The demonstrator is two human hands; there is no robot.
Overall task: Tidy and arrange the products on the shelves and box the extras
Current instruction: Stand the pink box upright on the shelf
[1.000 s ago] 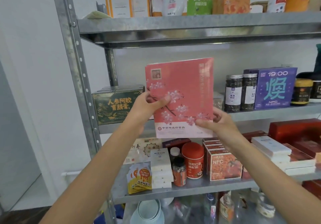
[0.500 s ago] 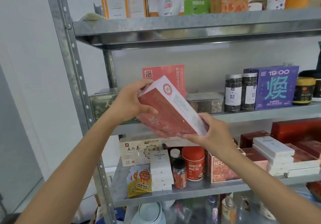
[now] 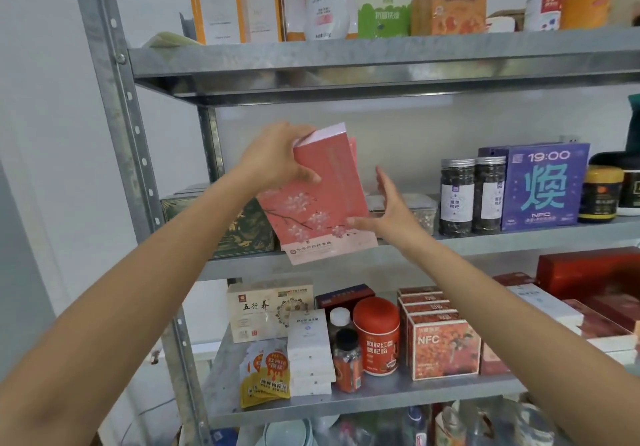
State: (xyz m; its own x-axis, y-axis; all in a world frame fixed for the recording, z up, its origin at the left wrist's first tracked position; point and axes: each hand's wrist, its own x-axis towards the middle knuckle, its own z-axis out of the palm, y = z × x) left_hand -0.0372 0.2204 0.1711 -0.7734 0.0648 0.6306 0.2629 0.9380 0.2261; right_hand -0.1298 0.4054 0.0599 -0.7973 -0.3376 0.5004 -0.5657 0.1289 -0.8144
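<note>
Pink and printed with blossom, the box (image 3: 322, 203) is the thing in hand. It is tilted, top leaning left, with its lower edge at the front lip of the middle shelf (image 3: 519, 237), between the green box (image 3: 242, 231) on the left and a clear tub (image 3: 420, 210) on the right. The left hand (image 3: 277, 158) grips its upper left corner, fingers curled over the top and thumb on the front face. The right hand (image 3: 388, 210) is flat, fingers straight, and touches the box's lower right edge without gripping it. Just behind the box shows the rim of a second pink box (image 3: 353, 147), standing upright.

As I judge it, this is the placing step: the box looks about to be stood up in front of its twin, and it is not yet set down or squared.

The rest of that shelf looks fairly orderly: two jars (image 3: 471, 196) side by side, then a purple box (image 3: 543, 182). The lower shelf (image 3: 415, 397) is only partly sorted: the NFC boxes (image 3: 443, 345) stand in a row, but the sachets (image 3: 265, 376) lie loose at the front edge. The top shelf (image 3: 381, 54) is crowded. No carton for extras is in view, so boxing seems not yet begun; much of the task appears left.
</note>
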